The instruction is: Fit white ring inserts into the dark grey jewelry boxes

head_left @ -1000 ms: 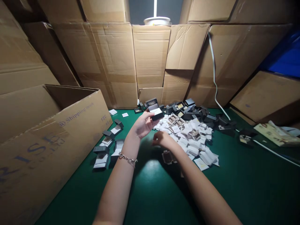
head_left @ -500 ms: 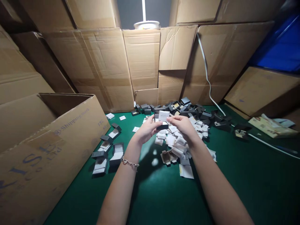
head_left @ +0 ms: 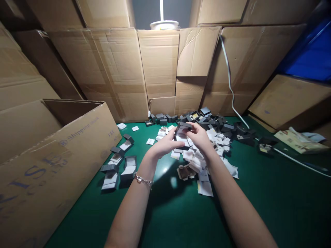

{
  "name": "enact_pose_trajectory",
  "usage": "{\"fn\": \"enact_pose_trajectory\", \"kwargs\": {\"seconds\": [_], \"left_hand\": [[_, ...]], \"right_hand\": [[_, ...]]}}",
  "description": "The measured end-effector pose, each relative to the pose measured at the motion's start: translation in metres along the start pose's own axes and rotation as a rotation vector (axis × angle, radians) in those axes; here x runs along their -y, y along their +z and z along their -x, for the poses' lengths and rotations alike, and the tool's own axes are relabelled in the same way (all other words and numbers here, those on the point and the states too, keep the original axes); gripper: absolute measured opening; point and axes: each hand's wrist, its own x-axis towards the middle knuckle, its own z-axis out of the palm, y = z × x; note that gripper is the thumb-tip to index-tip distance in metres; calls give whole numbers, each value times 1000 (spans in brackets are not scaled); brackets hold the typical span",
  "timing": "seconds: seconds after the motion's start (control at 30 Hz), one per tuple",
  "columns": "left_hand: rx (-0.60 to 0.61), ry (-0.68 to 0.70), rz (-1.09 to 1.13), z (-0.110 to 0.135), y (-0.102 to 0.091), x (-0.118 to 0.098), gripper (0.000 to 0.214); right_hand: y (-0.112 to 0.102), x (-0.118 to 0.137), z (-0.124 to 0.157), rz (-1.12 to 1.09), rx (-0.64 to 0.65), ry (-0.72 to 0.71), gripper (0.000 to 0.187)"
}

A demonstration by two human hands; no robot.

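left hand (head_left: 162, 144): fingers curled, holding left side of small dark box (head_left: 184, 128)
right hand (head_left: 200, 137): fingers curled, holding box's right side
box: between both hands, above the papers; partly hidden by fingers, contents can't tell
below: heap of white papers (head_left: 199, 165)
beyond: dark boxes (head_left: 209, 119), green tabletop (head_left: 258, 199)

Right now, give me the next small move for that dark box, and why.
Probably keep the small dark box gripped and lift it clear before anything else: the left hand and right hand both hold it, right above the heap of white paper pieces, where a slip could lose it.
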Motion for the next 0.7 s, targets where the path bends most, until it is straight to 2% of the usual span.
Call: {"fn": "enact_pose_trajectory", "kwargs": {"seconds": [0.07, 0.17, 0.27, 0.33, 0.4, 0.47, 0.53, 0.6, 0.7], "left_hand": [[50, 33, -42, 1, -2, 0, 73], [97, 37, -25, 2, -2, -2, 72], [105, 32, -41, 2, -5, -3, 73], [92, 22, -177, 4, -12, -4, 71], [72, -13, -410, 10, -24, -7, 65], [-95, -122, -568, 19, -38, -13, 61], [-453, -112, -591, 32, -50, -24, 55], [-690, 70, -556, 51, -58, -39, 44], [-966, 478, -243, 88, -61, -65, 34]], "right_hand": [[4, 1, 2, -141, 83, -32, 45], [9, 1, 6, -96, 7, -125, 33], [11, -2, 5, -50, -12, -161, 31], [13, -7, 3, -12, 47, -120, 34], [17, -12, 3, 93, 133, -67, 33], [24, -19, 7, 233, 229, -29, 29], [37, -27, 14, 326, 317, -24, 25], [54, -36, 21, 367, 372, -30, 25], [87, -50, 24, 382, 409, -5, 25]]}}
